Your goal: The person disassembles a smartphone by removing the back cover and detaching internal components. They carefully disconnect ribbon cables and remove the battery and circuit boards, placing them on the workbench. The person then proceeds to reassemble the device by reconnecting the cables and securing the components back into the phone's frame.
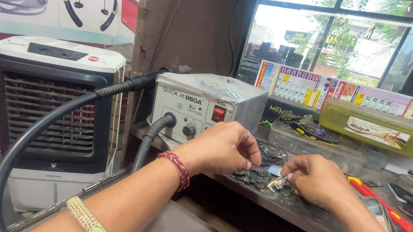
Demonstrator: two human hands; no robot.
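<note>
My left hand (226,148) hovers over a heap of small dark electronic parts (257,177) on the worn workbench (307,212), fingers curled down and pinched together; what they grip is hidden. My right hand (318,179) rests on the bench just right of the heap, fingertips pinched on a small pale flat piece (275,171). A tiny gold-and-black part (277,184) lies just below it. The two hands sit close together, almost touching. A red thread band and a gold bracelet are on my left wrist and forearm.
A grey hot-air rework station (203,104) with a thick black hose (39,128) stands left of the hands. A white air cooler (50,108) is on the floor at left. Clear parts boxes (381,130), red-handled tools (380,204) and phones (377,209) lie at right.
</note>
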